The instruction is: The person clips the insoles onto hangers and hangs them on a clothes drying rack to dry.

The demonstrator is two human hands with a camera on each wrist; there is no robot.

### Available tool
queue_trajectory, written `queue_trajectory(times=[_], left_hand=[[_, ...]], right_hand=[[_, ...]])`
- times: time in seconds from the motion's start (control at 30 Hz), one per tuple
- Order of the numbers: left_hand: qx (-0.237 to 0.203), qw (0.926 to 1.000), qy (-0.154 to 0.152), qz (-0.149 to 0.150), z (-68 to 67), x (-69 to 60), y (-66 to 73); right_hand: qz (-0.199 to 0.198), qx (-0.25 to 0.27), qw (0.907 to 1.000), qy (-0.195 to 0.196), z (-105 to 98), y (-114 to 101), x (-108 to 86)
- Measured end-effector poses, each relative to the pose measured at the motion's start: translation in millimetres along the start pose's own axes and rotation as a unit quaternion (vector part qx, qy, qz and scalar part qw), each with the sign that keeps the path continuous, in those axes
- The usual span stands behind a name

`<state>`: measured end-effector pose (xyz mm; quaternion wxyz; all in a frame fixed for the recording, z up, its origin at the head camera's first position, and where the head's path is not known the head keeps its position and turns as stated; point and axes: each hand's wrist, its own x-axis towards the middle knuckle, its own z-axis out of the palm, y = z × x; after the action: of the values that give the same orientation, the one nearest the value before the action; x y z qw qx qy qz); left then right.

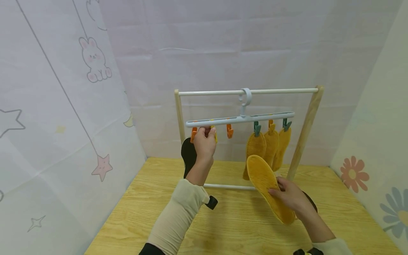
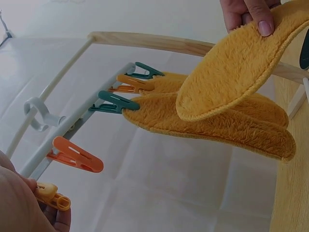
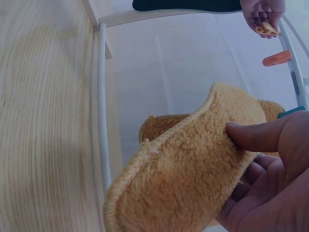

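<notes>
My left hand pinches a yellow clothespin under the left half of a pale grey clip hanger. In my right hand I grip a fuzzy yellow insole, thumb on its plush face, tilted in front of the hanger. Several more yellow insoles hang on the right half from clothespins, among them a green clothespin holding a yellow insole. Between them and my left hand is an orange clothespin with nothing in it. A black insole hangs at the far left, partly behind my left hand.
The hanger hooks over the white top bar of a rack with wooden side posts. A lower white bar runs near the wood-grain table. Printed cloth walls stand behind and at both sides.
</notes>
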<state>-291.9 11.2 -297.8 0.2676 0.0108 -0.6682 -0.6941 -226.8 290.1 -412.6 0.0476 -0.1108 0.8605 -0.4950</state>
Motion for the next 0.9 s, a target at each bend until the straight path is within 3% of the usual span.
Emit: queue_trajectory(times=[0.9], left_hand=[[-0.004,0.9999,-0.002,-0.015,0.4,1.6,-1.4]], right_hand=[[-0.013,-0.006,0.9999,0.008,15,-21,9.4]])
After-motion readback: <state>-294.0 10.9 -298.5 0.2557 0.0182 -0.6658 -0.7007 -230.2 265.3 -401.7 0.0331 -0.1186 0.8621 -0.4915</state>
